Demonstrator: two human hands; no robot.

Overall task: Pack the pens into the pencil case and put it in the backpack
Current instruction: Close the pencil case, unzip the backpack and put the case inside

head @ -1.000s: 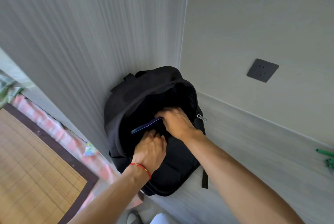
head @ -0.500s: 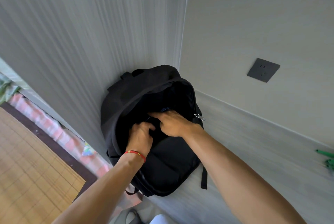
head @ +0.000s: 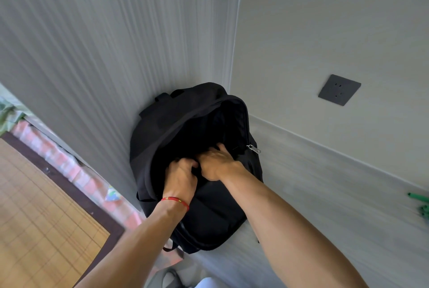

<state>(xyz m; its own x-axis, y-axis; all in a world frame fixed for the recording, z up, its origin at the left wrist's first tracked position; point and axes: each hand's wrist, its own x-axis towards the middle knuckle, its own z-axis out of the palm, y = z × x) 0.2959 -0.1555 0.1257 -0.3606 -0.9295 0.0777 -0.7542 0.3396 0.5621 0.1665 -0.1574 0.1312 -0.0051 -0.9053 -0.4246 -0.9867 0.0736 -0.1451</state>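
A black backpack [head: 209,220] stands in the corner of the grey desk [head: 325,194] with its main compartment unzipped and gaping. My left hand [head: 181,178], with a red string at the wrist, is clenched on the front rim of the opening. My right hand [head: 216,162] lies beside it, touching it, with its fingers curled over the rim into the dark interior and hidden there. The pencil case is out of sight. A silver zipper pull [head: 253,149] hangs at the right side of the opening.
Green pens [head: 419,198] lie at the desk's far right edge. A dark wall socket [head: 339,89] sits on the wall behind. A grey panel stands left of the backpack, and a woven mat [head: 34,218] lies below on the left.
The blue pencil case, seen at the opening under my right hand a second ago, has sunk out of sight inside the backpack. Both hands have drawn together at the front rim.
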